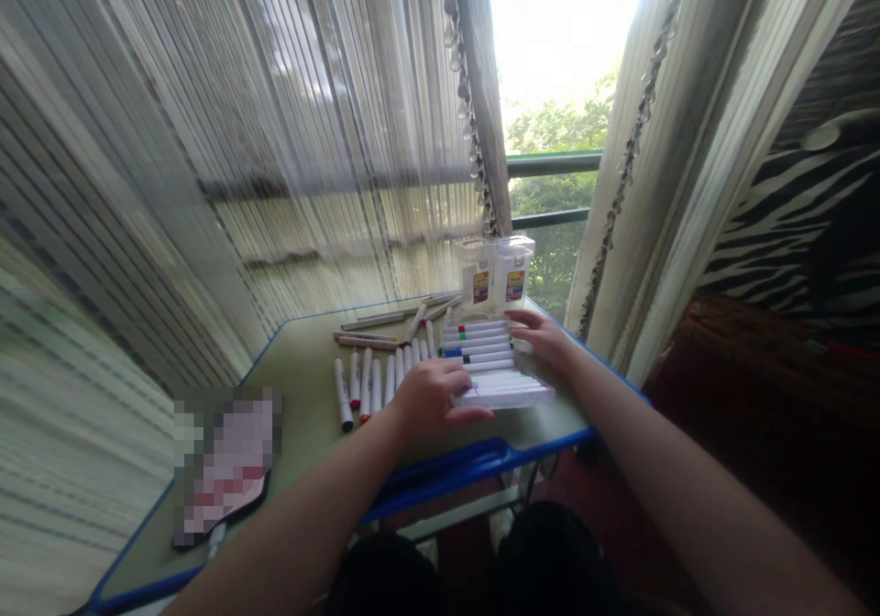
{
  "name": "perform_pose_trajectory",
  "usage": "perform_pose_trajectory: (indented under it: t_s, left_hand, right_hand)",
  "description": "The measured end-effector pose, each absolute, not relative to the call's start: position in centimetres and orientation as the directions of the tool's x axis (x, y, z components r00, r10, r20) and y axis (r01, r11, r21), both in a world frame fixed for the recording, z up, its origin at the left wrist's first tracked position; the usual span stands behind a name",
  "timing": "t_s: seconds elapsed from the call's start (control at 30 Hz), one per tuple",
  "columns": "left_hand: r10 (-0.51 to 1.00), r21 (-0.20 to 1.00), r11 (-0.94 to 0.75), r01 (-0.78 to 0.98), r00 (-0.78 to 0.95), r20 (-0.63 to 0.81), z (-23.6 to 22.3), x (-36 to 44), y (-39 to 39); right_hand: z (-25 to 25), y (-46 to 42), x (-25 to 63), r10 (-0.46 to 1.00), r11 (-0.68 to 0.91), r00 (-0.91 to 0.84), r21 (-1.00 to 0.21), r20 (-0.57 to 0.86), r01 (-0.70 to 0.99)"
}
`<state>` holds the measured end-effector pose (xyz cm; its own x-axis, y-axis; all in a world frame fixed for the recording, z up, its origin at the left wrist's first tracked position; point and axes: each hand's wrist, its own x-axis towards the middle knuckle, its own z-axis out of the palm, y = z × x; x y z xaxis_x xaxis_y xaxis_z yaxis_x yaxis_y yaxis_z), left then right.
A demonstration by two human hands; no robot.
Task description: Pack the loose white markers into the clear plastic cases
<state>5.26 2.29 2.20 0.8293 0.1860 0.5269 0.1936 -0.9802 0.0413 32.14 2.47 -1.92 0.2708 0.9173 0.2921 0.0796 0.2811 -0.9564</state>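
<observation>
On the table lies a clear plastic marker case (505, 398), its lid raised at the back and white markers (489, 348) with coloured ends lying in a row inside. My left hand (434, 396) grips the near left corner of the case, thumb along its front side and fingers curled over the markers. At the far right side of the case is my right hand (546, 341), fingers stretched out and apart, close to the marker ends. Whether its fingertips touch the case I cannot tell. Left of the case, several loose white markers (376, 387) lie side by side.
Behind the case stand two clear containers with labels (514, 272), possibly parts of its lid. Several more pens (375, 320) are scattered at the table's back. A blurred phone-like object (230, 460) with a cable lies on the left. Blue edging (440, 477) borders the table; curtains (330, 139) hang behind.
</observation>
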Motion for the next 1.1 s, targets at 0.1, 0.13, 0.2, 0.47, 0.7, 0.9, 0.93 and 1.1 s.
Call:
perform_pose_trajectory:
  t_s: [0.1,0.13,0.2,0.47,0.7,0.9,0.93,1.1]
  left_hand:
    - [0.253,0.122,-0.967,0.223,0.816,0.519,2.2,5.3,2.2]
    - [0.29,0.158,-0.957,0.244,0.806,0.516,2.2,5.3,2.1]
    - [0.376,0.24,-0.926,0.292,0.776,0.506,2.3,5.3,1.9]
    - [0.61,0.463,-0.79,0.402,0.593,0.525,2.4,5.7,1.8]
    - [0.716,0.54,-0.698,0.47,0.454,0.531,2.5,5.8,2.4]
    - [0.747,0.603,-0.664,0.442,0.417,0.517,2.5,5.9,2.9]
    - [0.751,0.613,-0.659,0.436,0.416,0.512,2.5,6.0,2.9]
    - [0.774,0.644,-0.632,0.43,0.395,0.495,2.3,6.2,3.3]
  right_hand:
    - [-1.8,2.3,32.0,0.9,0.32,0.307,-0.947,0.309,0.017]
    - [-1.7,2.2,31.9,0.897,0.325,0.312,-0.946,0.314,0.019]
    - [-1.4,1.9,31.8,0.892,0.33,0.321,-0.944,0.317,0.015]
    - [-0.9,1.3,31.4,0.936,0.274,0.263,-0.953,0.232,-0.133]
    - [-0.5,0.9,31.1,0.957,0.218,0.23,-0.96,0.176,-0.173]
    - [-0.6,0.9,30.8,0.96,0.207,0.231,-0.959,0.16,-0.196]
    - [-0.5,0.8,30.8,0.962,0.198,0.228,-0.959,0.151,-0.201]
    - [-0.2,0.5,30.7,0.964,0.205,0.216,-0.952,0.156,-0.226]
